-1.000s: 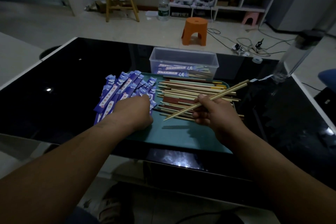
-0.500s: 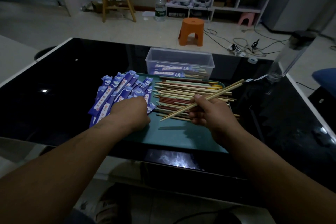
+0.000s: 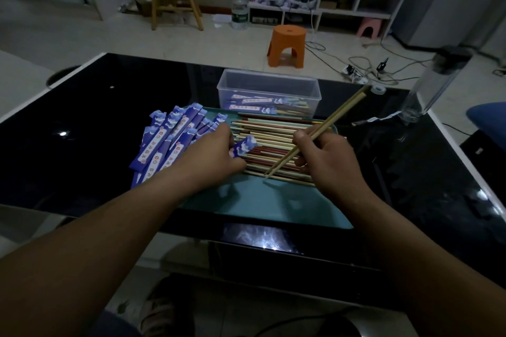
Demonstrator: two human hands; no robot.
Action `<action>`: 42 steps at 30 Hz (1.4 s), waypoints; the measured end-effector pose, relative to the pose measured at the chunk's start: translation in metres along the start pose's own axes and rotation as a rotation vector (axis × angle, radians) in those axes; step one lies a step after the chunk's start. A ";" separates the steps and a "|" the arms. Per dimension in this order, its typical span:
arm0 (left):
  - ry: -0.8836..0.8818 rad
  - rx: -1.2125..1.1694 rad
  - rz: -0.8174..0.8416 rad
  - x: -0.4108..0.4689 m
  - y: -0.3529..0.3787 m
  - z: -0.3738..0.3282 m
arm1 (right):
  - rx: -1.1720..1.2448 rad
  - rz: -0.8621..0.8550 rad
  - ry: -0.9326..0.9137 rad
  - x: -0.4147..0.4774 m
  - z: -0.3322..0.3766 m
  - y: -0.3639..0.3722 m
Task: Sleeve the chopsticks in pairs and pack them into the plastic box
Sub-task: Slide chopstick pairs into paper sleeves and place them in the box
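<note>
My right hand [image 3: 325,157] grips a pair of pale wooden chopsticks [image 3: 339,113], which slant up to the right over a heap of loose chopsticks [image 3: 269,133] on the teal tray [image 3: 262,205]. My left hand [image 3: 212,156] pinches one blue paper sleeve [image 3: 244,146], its open end pointing right toward the pair's tips. A fan of blue sleeves [image 3: 167,137] lies at the tray's left edge. Behind the tray stands the clear plastic box [image 3: 269,83], with a few sleeved pairs inside.
The tray sits on a glossy black table [image 3: 82,131] with a white rim. A clear water bottle [image 3: 427,90] stands at the table's right rear. On the floor beyond are an orange stool [image 3: 287,45], cables, a wooden chair and a low shelf.
My left hand lifted one sleeve out of the fan and brought it rightward. My right hand tilted the held chopsticks steeper, their near tips now close to the sleeve.
</note>
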State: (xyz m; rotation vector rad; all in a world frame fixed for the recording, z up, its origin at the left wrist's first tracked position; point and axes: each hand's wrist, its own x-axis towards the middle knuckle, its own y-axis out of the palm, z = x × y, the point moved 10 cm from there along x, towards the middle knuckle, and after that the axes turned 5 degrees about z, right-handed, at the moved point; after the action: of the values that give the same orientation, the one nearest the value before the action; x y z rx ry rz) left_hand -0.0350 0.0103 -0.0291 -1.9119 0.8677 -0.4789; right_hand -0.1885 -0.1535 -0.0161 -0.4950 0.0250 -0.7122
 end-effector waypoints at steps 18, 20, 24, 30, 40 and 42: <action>0.254 -0.190 0.047 -0.002 0.020 -0.022 | 0.387 -0.033 0.102 0.011 -0.010 -0.026; 0.264 -0.185 0.045 -0.002 0.020 -0.022 | 0.488 -0.061 0.134 0.012 -0.012 -0.032; 0.267 -0.172 0.070 -0.003 0.023 -0.024 | 0.602 -0.049 0.160 0.011 -0.012 -0.030; 0.280 -0.257 0.070 -0.004 0.021 -0.026 | 0.583 0.005 0.163 0.011 -0.015 -0.021; 0.383 -0.373 0.189 -0.014 0.023 -0.055 | 0.549 0.279 0.261 -0.005 -0.020 0.036; 0.384 -0.386 0.181 -0.015 0.022 -0.058 | 0.576 0.333 0.274 -0.009 -0.018 0.049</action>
State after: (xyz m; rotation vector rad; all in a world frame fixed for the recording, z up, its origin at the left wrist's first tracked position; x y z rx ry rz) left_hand -0.0904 -0.0205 -0.0205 -2.0933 1.4577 -0.6126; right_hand -0.1685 -0.1243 -0.0553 0.1608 0.1513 -0.4258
